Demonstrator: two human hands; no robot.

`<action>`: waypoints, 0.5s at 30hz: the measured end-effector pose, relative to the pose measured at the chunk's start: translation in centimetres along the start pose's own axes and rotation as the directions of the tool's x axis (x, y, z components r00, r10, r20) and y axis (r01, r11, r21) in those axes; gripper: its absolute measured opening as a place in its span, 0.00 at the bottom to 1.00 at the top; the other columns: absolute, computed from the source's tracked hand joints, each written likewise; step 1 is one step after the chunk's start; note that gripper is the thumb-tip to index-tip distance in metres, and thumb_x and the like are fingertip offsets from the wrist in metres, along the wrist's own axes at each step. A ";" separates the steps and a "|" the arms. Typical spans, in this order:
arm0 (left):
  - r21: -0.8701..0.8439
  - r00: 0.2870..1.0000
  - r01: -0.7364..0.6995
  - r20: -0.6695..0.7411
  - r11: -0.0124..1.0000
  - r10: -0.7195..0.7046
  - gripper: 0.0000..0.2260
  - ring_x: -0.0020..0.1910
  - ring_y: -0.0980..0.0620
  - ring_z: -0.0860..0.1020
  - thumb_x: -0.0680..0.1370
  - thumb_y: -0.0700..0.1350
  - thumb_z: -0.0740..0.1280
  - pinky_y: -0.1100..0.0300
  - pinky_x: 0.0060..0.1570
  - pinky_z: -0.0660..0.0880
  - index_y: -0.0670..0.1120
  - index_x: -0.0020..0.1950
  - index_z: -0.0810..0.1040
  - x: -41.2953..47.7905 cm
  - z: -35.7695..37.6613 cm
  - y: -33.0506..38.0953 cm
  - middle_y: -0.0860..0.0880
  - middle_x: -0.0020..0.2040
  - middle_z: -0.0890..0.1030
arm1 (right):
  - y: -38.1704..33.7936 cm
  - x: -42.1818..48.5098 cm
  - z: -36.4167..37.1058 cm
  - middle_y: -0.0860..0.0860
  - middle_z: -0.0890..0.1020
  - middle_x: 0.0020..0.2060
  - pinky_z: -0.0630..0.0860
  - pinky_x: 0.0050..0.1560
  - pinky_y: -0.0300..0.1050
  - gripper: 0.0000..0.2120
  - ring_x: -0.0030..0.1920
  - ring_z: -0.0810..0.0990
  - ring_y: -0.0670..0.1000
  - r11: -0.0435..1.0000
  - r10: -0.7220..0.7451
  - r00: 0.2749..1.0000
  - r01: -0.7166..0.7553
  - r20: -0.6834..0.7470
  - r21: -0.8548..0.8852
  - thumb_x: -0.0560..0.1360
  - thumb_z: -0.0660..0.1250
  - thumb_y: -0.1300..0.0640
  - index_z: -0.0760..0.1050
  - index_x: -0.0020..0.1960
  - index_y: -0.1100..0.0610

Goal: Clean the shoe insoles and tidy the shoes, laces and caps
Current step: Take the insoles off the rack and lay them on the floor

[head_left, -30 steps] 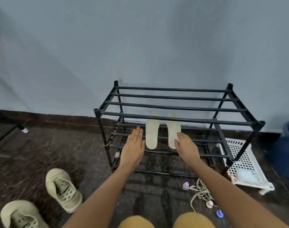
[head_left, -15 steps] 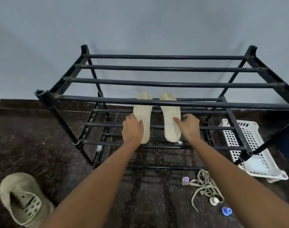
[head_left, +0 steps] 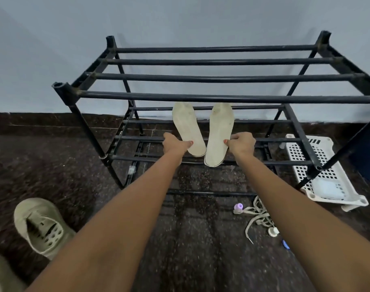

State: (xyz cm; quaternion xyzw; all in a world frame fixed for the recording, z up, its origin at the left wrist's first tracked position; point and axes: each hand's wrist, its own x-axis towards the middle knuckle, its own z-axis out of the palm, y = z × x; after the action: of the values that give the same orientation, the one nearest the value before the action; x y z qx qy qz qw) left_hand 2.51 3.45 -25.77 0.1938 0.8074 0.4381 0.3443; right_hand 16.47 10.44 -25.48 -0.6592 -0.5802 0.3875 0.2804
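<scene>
Both arms reach under the top bars of the black shoe rack (head_left: 200, 98). The left hand (head_left: 175, 144) pinches the outer edge of the left insole (head_left: 188, 131), thumb on top. The right hand (head_left: 242, 143) grips the right insole (head_left: 218, 133) the same way. The insoles lie side by side across the middle shelf bars. On the floor, an olive shoe (head_left: 43, 226) sits to the left, and tangled laces (head_left: 257, 218) with a purple cap (head_left: 238, 206) lie to the right.
</scene>
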 end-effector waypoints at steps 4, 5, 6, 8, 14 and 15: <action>-0.127 0.998 0.039 0.047 0.991 -0.033 0.28 0.63 0.39 0.71 0.72 0.35 0.71 0.47 0.56 0.75 0.37 0.67 0.61 0.2 0.9 -0.1 0.38 0.67 0.68 | 0.1 0.1 -0.7 0.59 0.81 0.50 0.75 0.56 0.53 0.02 0.51 0.79 0.59 0.999 0.035 0.999 -0.035 0.000 0.033 0.72 0.69 0.63 0.79 0.40 0.60; -0.159 0.998 0.042 0.048 0.986 -0.035 0.26 0.63 0.39 0.71 0.73 0.34 0.70 0.49 0.53 0.77 0.37 0.67 0.62 0.3 1.2 0.0 0.38 0.67 0.68 | 0.2 0.2 -0.8 0.58 0.81 0.50 0.75 0.55 0.51 0.02 0.50 0.79 0.58 0.999 0.039 0.999 -0.039 0.003 0.035 0.72 0.68 0.62 0.80 0.43 0.61; -0.192 0.998 0.043 0.051 0.980 -0.034 0.24 0.63 0.39 0.72 0.73 0.34 0.69 0.52 0.49 0.78 0.37 0.66 0.63 0.4 1.5 0.2 0.38 0.66 0.69 | 0.3 0.5 -0.9 0.57 0.81 0.50 0.75 0.54 0.50 0.04 0.50 0.79 0.58 0.999 0.039 0.999 -0.040 0.007 0.036 0.72 0.68 0.62 0.80 0.45 0.60; -0.237 0.997 0.038 0.076 0.971 -0.021 0.19 0.62 0.40 0.73 0.75 0.34 0.68 0.55 0.46 0.78 0.37 0.64 0.68 0.4 1.8 0.5 0.39 0.65 0.71 | 0.7 0.8 -1.0 0.56 0.81 0.51 0.77 0.54 0.52 0.05 0.50 0.79 0.57 0.997 0.055 0.998 -0.056 0.021 0.056 0.71 0.69 0.62 0.80 0.47 0.59; -0.338 0.993 0.005 0.111 0.941 0.035 0.16 0.60 0.41 0.75 0.76 0.30 0.64 0.54 0.45 0.78 0.38 0.63 0.70 0.0 1.0 0.2 0.39 0.62 0.75 | 2.3 0.8 -1.3 0.55 0.82 0.47 0.78 0.52 0.56 0.06 0.48 0.80 0.56 0.982 0.043 0.996 -0.056 0.073 0.179 0.70 0.70 0.65 0.78 0.41 0.55; -0.342 0.992 -0.007 0.115 0.940 0.049 0.17 0.59 0.42 0.75 0.76 0.31 0.64 0.55 0.45 0.78 0.39 0.64 0.69 -0.5 0.5 -0.2 0.40 0.61 0.76 | 2.5 0.4 -1.4 0.55 0.82 0.46 0.78 0.51 0.56 0.07 0.47 0.81 0.56 0.979 0.038 0.996 -0.054 0.086 0.196 0.70 0.70 0.65 0.77 0.39 0.54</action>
State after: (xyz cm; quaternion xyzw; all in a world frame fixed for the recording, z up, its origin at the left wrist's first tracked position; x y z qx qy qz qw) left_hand 3.19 3.35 -25.93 0.1692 0.6939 0.5635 0.4151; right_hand 19.05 10.55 -26.80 -0.6248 -0.5344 0.4764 0.3116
